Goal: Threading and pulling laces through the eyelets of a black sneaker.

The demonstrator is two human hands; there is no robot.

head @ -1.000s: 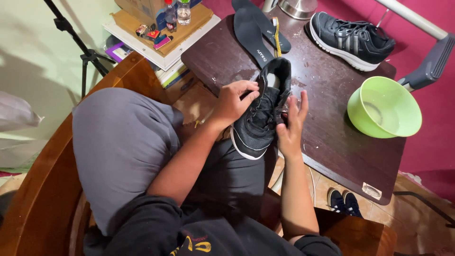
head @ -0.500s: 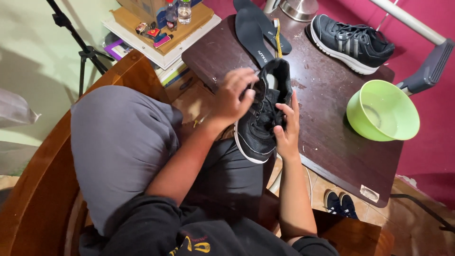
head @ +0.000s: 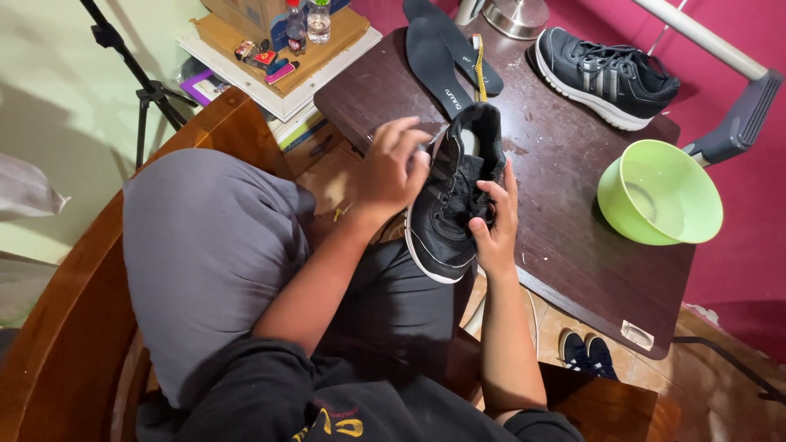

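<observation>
Shoe (head: 453, 200) held half off the tabletop (head: 573, 164) edge over the lap; left hand (head: 393, 168) grips its side, right hand (head: 494, 221) pinches the laces; risk: grip slips and shoe drops, or an elbow knocks the green bowl (head: 659, 192) nearby.

Both hands hold a black sneaker (head: 453, 200) at the edge of a dark table (head: 573, 205): the left hand (head: 391, 168) grips its side, the right hand (head: 494, 225) its laces. Its mate (head: 604, 75), 2 insoles (head: 446, 57) and a green bowl (head: 659, 192) lie on the table.
</observation>
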